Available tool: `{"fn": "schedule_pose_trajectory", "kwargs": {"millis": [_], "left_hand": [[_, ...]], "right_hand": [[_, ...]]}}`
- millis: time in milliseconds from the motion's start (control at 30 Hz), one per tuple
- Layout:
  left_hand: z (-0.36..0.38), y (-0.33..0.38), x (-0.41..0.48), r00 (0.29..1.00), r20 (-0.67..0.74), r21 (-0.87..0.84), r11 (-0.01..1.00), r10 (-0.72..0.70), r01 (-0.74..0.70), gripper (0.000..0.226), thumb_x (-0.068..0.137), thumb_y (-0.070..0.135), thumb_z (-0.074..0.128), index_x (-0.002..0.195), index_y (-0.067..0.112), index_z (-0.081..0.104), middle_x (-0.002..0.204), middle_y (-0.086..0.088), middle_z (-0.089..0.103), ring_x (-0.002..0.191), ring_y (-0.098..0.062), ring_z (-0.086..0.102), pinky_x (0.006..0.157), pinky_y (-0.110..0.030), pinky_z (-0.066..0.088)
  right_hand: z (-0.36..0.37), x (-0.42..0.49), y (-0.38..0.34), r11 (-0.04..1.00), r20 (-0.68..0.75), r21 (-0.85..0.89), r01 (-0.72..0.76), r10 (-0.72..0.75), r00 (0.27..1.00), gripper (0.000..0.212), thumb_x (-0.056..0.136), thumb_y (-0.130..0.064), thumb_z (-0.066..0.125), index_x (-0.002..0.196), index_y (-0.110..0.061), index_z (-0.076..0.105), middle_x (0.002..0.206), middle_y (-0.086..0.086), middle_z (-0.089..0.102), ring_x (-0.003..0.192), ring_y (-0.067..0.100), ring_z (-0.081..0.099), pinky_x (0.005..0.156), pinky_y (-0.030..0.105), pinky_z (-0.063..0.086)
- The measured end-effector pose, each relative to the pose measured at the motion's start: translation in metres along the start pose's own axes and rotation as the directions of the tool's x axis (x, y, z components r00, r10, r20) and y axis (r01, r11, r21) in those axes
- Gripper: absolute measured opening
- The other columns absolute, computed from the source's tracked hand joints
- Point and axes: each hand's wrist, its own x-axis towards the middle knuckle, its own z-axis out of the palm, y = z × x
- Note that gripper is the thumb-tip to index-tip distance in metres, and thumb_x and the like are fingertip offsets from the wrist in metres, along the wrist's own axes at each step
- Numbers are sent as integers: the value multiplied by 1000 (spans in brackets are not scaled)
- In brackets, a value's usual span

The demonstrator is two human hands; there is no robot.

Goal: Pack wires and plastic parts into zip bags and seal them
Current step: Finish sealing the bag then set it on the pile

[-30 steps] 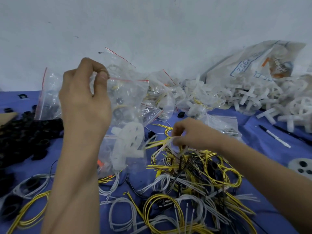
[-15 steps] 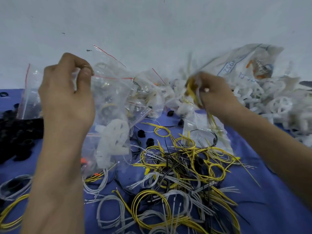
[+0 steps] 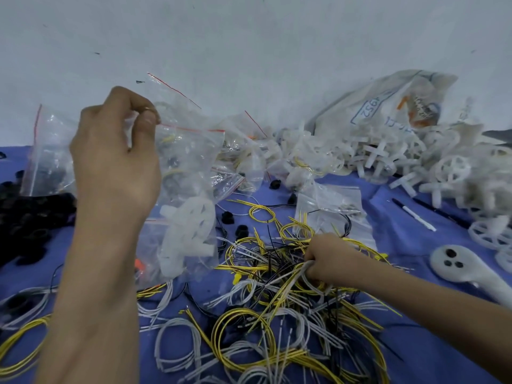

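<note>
Your left hand [image 3: 116, 162] pinches the red-lined mouth of the zip bag [image 3: 191, 162] between thumb and forefinger. The bag hangs below them with a white plastic wheel [image 3: 191, 231] inside. Your right hand [image 3: 329, 259] curls its fingers round a bunch of wires [image 3: 297, 273] in the tangled wire pile [image 3: 277, 328], which spreads outward from them over the blue cloth [image 3: 388, 195].

Yellow, white and black wires [image 3: 277, 297] lie on the blue surface [image 3: 415, 356], clear zip bags [image 3: 188, 162] carry red seal lines, white plastic parts [image 3: 379, 153] fill the upper right, black parts [image 3: 27, 217] the left
</note>
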Motion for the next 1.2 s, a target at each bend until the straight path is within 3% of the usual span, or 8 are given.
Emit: {"fn": "schedule_pose_trajectory", "kwargs": {"millis": [333,567,667,733,867,933,1100,1200], "left_hand": [[0,6,0,998,63,-65,998,29,-25,12,91,26,41,90,30,53,98,2,61,88,-23,55,77,-34,44],[-7,16,-2,952,230,-67,979,201,-190,10,88,24,49,86,30,57,81,29,61,78,14,53,71,0,33],[-9,20,-4,909,351,-79,975,224,-210,9,87,27,49,84,33,56,84,9,63,83,3,53,74,-2,34],[-8,22,-6,889,403,-85,976,217,-200,11,84,28,49,81,36,55,87,5,62,86,-4,54,78,-13,37],[-5,29,-9,867,446,-119,975,224,-190,10,83,32,49,80,36,58,87,13,62,88,-7,55,84,-23,40],[-4,30,-9,848,473,-135,970,241,-200,10,85,35,47,90,39,55,91,16,62,89,-4,54,84,-21,39],[-5,28,-10,838,490,-218,964,241,-149,9,88,42,44,91,45,51,99,19,57,89,4,53,72,-7,38],[-7,29,-10,828,488,-267,951,275,-158,15,85,51,40,89,44,53,98,8,60,91,0,54,79,-10,39]], "right_hand": [[-17,0,-4,986,-92,-167,7,-23,995,31,76,-23,66,56,-16,44,57,1,41,57,22,46,45,22,28],[-127,1,18,942,42,326,77,-96,994,18,81,-5,67,69,-18,67,56,-3,61,45,8,49,42,17,40],[-158,-1,23,831,11,554,57,-76,997,5,84,-4,65,81,-7,68,59,-3,63,54,11,50,47,17,44],[-172,0,19,632,-109,768,106,-34,993,7,88,-3,60,81,-3,63,59,-2,65,52,8,55,49,16,49],[-184,4,-16,-311,-365,861,402,173,915,23,93,1,50,71,2,57,51,6,58,44,11,59,50,19,53],[-174,8,-43,-470,-333,827,308,31,942,40,95,4,43,60,3,62,52,9,61,45,13,63,51,18,55],[-122,5,-86,148,-84,972,181,-499,862,28,93,8,42,73,8,61,66,12,60,55,13,61,61,28,59],[-118,5,-92,693,158,639,334,-543,825,9,89,9,51,82,8,57,76,16,57,65,15,54,60,27,52]]}}
